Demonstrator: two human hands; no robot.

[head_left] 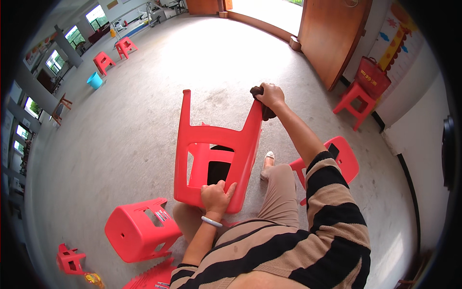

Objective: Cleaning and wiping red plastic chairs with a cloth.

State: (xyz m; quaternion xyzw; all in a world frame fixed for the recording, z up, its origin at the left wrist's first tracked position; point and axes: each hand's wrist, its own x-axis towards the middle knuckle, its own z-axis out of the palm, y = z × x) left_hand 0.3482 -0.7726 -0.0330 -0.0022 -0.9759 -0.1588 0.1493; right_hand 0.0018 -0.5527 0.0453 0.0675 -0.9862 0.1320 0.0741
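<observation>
A red plastic stool (pixel 216 135) is tipped across my lap, its legs pointing away from me. My left hand (pixel 215 198) is closed on the near edge of the stool, with the thumb raised along it. At the end of the stool's far right leg, my right hand (pixel 271 95) grips a dark brown cloth (pixel 267 113) wrapped against the leg. Part of the cloth hangs below the fingers.
A red stool (pixel 139 231) lies tipped at my left. Another stool (pixel 349 161) with a dark flat object stands at my right. Farther off are a blue bucket (pixel 95 81), more stools, a red bag (pixel 373 77) on a stool, and a wooden door (pixel 332 38).
</observation>
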